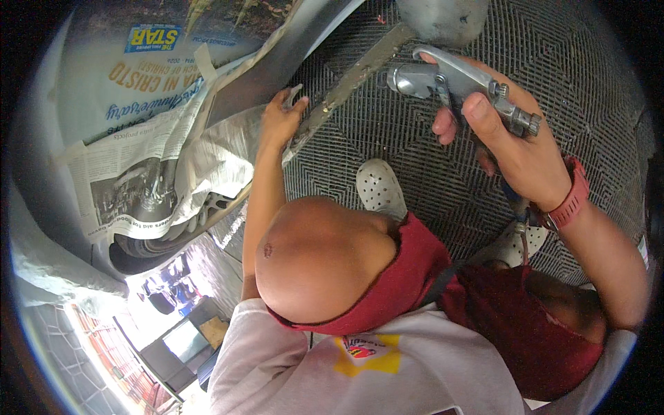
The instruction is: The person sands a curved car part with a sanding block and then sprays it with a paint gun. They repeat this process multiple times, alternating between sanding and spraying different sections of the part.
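My right hand (515, 149) grips a silver metal spray gun (460, 86), fingers curled around its handle and the nozzle pointing left. An air hose (520, 228) hangs below that hand toward my feet. My left hand (282, 117) reaches forward beside the lower edge of a vehicle body panel (256, 76), its fingers bent around something small and pale that I cannot make out. Just right of it, a long, dusty strip (349, 76) runs diagonally. Newspaper sheets (135, 187) mask the panel left of my left arm.
A pale, rounded container (443, 21) stands at the top, beyond the spray gun. Dark ribbed matting (581, 104) covers the floor. My bent knee (318, 256) is close below my left hand. A tyre (162, 245) shows under the newspaper, and a screen (185, 340) at lower left.
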A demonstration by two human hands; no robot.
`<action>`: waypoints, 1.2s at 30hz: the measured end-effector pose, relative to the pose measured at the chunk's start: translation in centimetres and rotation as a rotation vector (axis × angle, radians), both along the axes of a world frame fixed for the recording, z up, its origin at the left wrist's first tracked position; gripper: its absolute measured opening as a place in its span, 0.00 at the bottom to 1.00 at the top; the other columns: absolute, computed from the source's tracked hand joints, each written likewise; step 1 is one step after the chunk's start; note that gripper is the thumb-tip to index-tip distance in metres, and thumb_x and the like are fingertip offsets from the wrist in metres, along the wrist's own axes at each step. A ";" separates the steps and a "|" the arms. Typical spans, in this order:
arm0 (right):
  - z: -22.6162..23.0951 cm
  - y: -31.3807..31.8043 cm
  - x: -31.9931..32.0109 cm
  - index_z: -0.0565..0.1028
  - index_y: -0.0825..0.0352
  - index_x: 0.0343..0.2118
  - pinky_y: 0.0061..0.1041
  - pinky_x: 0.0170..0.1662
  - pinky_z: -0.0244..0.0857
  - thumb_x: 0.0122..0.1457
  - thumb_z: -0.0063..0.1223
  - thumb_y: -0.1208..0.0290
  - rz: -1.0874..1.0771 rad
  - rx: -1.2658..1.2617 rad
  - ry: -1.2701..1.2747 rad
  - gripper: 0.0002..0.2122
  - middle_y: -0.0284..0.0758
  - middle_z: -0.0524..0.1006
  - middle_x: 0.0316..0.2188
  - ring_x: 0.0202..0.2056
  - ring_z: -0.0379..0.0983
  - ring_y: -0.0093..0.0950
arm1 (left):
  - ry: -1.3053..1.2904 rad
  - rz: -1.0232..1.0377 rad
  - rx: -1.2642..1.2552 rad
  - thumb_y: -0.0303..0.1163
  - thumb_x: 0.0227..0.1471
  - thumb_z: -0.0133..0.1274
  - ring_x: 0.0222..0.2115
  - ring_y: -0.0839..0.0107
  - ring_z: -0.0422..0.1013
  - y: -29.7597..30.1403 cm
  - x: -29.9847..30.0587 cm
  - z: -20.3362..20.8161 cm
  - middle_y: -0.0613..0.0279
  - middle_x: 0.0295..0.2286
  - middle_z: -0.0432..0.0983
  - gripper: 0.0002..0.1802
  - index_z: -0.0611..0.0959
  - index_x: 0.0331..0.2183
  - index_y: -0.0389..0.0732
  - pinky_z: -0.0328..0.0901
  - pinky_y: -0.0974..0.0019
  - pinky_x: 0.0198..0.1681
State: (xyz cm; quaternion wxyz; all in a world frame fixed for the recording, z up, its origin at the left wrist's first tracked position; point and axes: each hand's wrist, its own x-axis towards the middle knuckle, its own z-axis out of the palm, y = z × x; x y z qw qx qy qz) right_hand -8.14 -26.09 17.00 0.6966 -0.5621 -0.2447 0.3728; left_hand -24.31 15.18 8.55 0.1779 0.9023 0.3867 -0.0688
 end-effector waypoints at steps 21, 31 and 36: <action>0.9 -0.2 0.4 0.73 0.67 0.59 0.18 0.32 0.68 0.68 0.55 0.53 -0.006 -0.055 0.067 0.25 0.31 0.80 0.31 0.33 0.76 0.18 | 0.250 0.079 -0.131 0.61 0.54 0.58 0.58 0.49 0.71 0.1 2.1 2.9 0.39 0.54 0.75 0.44 0.78 0.56 0.31 0.62 0.54 0.62; 0.5 -0.7 -0.5 0.73 0.66 0.60 0.15 0.20 0.62 0.68 0.53 0.51 -0.063 -0.039 0.008 0.25 0.30 0.81 0.31 0.31 0.76 0.15 | -0.347 -0.540 0.134 0.45 0.56 0.61 0.47 0.52 0.77 -7.4 7.7 2.0 0.52 0.43 0.82 0.25 0.84 0.47 0.36 0.68 0.56 0.55; 0.4 -0.9 -0.5 0.72 0.65 0.61 0.14 0.20 0.61 0.69 0.52 0.50 -0.060 -0.078 0.026 0.26 0.30 0.80 0.31 0.31 0.76 0.15 | -0.097 -1.164 0.492 0.39 0.51 0.65 0.59 0.55 0.65 -10.7 9.8 -0.1 0.57 0.55 0.73 0.30 0.78 0.54 0.40 0.48 0.49 0.70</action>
